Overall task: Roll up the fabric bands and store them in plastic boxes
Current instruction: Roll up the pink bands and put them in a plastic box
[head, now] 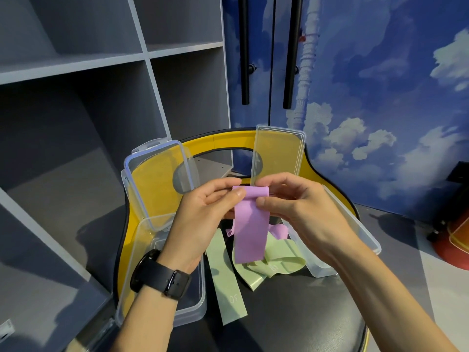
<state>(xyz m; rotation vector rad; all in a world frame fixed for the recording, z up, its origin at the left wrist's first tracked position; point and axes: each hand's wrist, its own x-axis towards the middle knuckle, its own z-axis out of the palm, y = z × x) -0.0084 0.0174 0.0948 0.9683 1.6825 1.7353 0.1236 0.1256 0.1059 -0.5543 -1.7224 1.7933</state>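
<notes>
A purple fabric band [250, 224] hangs down between my hands, its top end folded over at my fingertips. My left hand [203, 214], with a black watch on the wrist, pinches the band's top left edge. My right hand [297, 207] pinches its top right edge. Below it, light green bands [274, 262] lie loosely heaped on the black seat, and one green band [229, 283] lies flat. A clear plastic box [200, 295] stands at the left under my left forearm, its lid [157, 184] propped upright. A second clear box [319, 265] sits at the right, partly hidden by my right hand, with its lid [279, 153] upright.
Everything rests on a black seat [291, 313] with a yellow curved backrest [228, 141]. Grey open shelves [76, 123] stand at the left. A cabinet with a blue sky print and black handles [245, 52] stands behind. A red object [454, 240] sits on the floor at the right.
</notes>
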